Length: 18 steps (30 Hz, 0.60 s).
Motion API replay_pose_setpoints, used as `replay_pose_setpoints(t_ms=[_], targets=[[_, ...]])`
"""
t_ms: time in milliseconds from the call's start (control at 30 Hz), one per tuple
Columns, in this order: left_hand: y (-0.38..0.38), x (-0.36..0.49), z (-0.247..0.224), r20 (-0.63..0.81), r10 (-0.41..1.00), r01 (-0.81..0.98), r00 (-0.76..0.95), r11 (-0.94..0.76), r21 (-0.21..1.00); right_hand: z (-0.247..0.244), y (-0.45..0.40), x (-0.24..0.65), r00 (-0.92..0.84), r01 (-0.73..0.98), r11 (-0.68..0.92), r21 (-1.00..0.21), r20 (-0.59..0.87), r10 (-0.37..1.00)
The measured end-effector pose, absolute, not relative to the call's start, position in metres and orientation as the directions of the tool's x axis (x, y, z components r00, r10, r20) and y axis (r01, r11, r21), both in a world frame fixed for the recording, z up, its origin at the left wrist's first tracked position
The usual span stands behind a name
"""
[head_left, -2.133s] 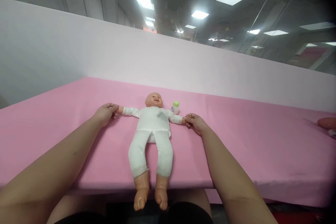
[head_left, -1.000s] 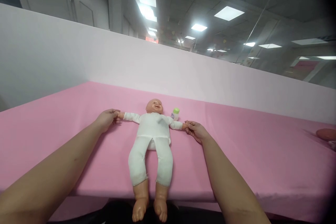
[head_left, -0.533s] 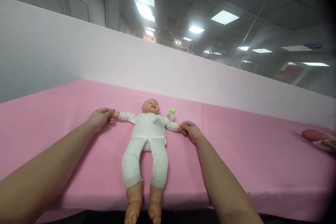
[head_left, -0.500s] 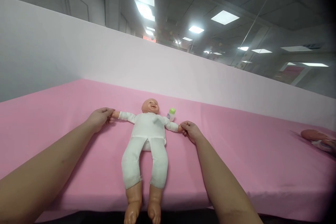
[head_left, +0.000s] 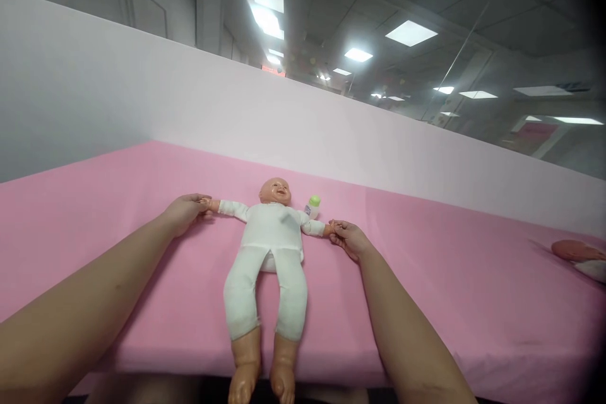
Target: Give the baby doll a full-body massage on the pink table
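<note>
A baby doll (head_left: 272, 233) in a white top and white trousers lies on its back on the pink cover (head_left: 180, 297), arms spread, bare feet over the front edge. My left hand (head_left: 190, 211) pinches the doll's hand on the left side of the view. On the right, my right hand (head_left: 349, 238) has its fingers closed on the doll's other hand. Beside the doll's head and shoulder lies a small clear bottle with a green cap (head_left: 313, 206).
Behind the pink surface runs a low white wall (head_left: 284, 120), with a glass pane above it. Part of a second doll (head_left: 575, 251) lies at the far right edge.
The view has shifted slightly, so the doll, bottle and hands appear a little further right. Both hands keep their hold on the doll's hands, its arms still spread.
</note>
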<state>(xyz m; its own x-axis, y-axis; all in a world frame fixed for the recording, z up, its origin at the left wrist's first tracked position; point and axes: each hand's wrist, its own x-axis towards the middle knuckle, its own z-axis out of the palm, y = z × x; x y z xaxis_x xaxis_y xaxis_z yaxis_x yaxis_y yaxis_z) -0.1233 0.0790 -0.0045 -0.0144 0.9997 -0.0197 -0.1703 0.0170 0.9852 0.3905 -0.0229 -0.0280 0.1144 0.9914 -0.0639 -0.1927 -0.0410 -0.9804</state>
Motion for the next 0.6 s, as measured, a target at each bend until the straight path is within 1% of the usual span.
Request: replay_pose_setpoints(t_ms=[133, 267, 400, 600], targets=[[0.070, -0.118, 0.001, -0.011, 1.000, -0.151, -0.023, 0.008, 0.988, -0.028, -0.025, 0.390, 0.091, -0.153, -0.011, -0.988, -0.025, 0.996], [0.063, -0.115, 0.005, 0.020, 1.000, -0.118, -0.006, -0.021, 0.993, -0.027, -0.026, 0.388, 0.073, -0.073, 0.021, -0.997, 0.016, 0.997], [0.060, -0.113, 0.007, 0.011, 0.999, -0.096, -0.034, -0.014, 0.995, -0.025, -0.027, 0.384, 0.123, -0.007, 0.020, -1.000, 0.018, 0.992], [0.062, -0.113, 0.007, -0.025, 0.997, -0.088, -0.075, 0.018, 0.996, -0.022, -0.027, 0.379, 0.149, -0.024, 0.001, -1.000, -0.002, 0.989]])
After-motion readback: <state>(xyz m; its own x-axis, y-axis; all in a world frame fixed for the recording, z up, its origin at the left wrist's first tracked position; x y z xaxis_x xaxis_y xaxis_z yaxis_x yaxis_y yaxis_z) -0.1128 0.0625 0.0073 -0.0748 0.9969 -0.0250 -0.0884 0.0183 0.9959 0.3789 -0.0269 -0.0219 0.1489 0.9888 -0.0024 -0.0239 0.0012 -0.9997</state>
